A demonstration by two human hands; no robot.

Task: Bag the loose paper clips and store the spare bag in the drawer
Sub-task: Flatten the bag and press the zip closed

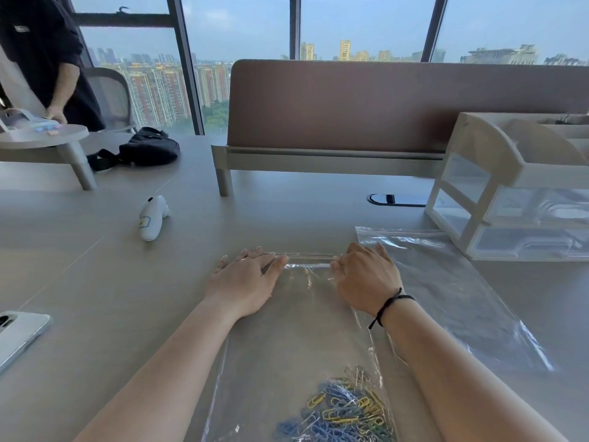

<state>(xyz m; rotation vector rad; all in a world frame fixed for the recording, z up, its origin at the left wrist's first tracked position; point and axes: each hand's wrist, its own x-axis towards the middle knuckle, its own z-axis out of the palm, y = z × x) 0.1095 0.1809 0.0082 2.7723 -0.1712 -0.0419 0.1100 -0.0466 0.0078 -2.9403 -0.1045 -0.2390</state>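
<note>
A clear zip bag [296,330] lies flat on the grey desk in front of me. A heap of blue, yellow and silver paper clips [341,409] sits inside it at the near end. My left hand [245,282] presses flat on the bag's far left corner, thumb on the zip strip. My right hand [366,279] pinches the zip strip at the far right corner. A second clear bag [446,291], without contents, lies flat to the right. The white drawer unit [516,199] stands at the right, its translucent drawers closed.
A white handheld device [152,218] lies left of centre. A phone [19,333] rests at the left edge. A brown desk divider [382,103] runs across the back, with a black cable port [395,199] below it. A person stands far left by a round table; a black bag [143,149] lies nearby.
</note>
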